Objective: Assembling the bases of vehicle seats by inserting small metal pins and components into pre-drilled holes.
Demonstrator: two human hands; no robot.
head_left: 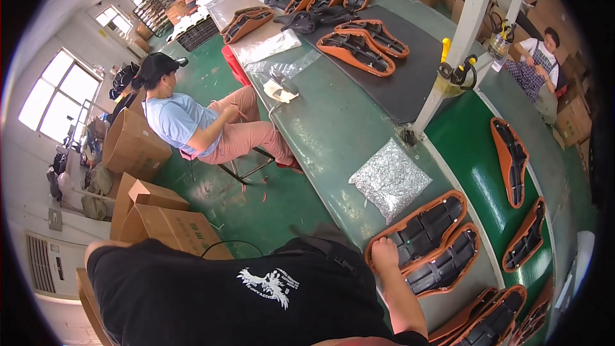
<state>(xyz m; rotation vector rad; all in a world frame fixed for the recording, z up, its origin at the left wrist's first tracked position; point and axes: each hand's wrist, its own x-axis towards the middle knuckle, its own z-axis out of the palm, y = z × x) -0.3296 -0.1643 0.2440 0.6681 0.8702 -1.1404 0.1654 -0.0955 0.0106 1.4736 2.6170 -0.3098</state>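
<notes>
My right hand [385,254] rests over the near left end of an upside-down seat [423,225], with its fingers curled closed against the black plastic base. What the fingers hold, if anything, is too small to tell. The seat has an orange-brown cover folded round its rim. A second seat of the same kind [444,261] lies alongside it, touching or nearly so. Beyond the seats lies a clear plastic bag [391,179] full of small silvery pieces. My left hand is not in sight; only part of the arm shows beside my black shirt [211,288].
More upside-down seats [493,320] lie to the lower right, and others [510,163] on the green surface [458,129]. A white post [448,57] carries power tools [458,74]. Across the bench [307,128], a seated person [186,115] faces the table. Cardboard boxes [179,227] stand at left.
</notes>
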